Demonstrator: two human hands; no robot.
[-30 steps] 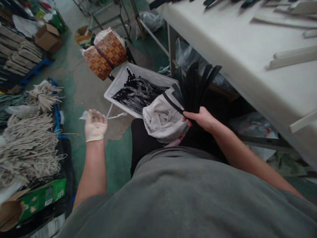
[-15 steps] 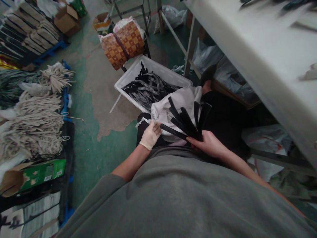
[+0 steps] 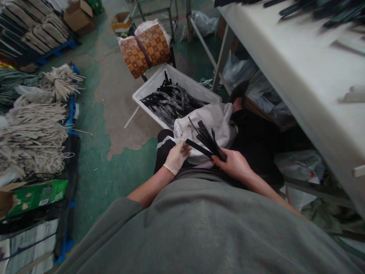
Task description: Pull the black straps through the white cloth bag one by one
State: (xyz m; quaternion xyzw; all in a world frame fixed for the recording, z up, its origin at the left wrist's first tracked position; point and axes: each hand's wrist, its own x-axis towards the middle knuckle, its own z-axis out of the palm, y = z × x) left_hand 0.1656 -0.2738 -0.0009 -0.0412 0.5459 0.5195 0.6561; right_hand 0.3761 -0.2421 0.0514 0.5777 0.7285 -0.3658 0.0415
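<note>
A fanned bundle of flat black strips [image 3: 208,137] is gripped at its lower ends in my bare right hand [image 3: 232,163], over my lap. One black strip [image 3: 199,148] sticks out leftward from it, its tip by the fingers of my left hand [image 3: 176,156]. That hand wears a pale glove, and its fingers are curled together. A thin whitish strip [image 3: 165,142] trails left from the gloved fingertips; the exact pinch is hard to see. Beneath the bundle, a crumpled white cloth or sack [image 3: 224,114] lies across my lap.
In front of my knees stands a white plastic bin [image 3: 196,80] with many black strips. A pale worktable [image 3: 265,49] crosses the right side. Behind the bin is a chair with a checkered cushion [image 3: 152,47]. Bundled beige cords [image 3: 34,133] sit on the left.
My right hand has shifted slightly left, and its black strips are bunched closer together. My left hand has turned, its fingers now more curled. The view has shifted a little.
</note>
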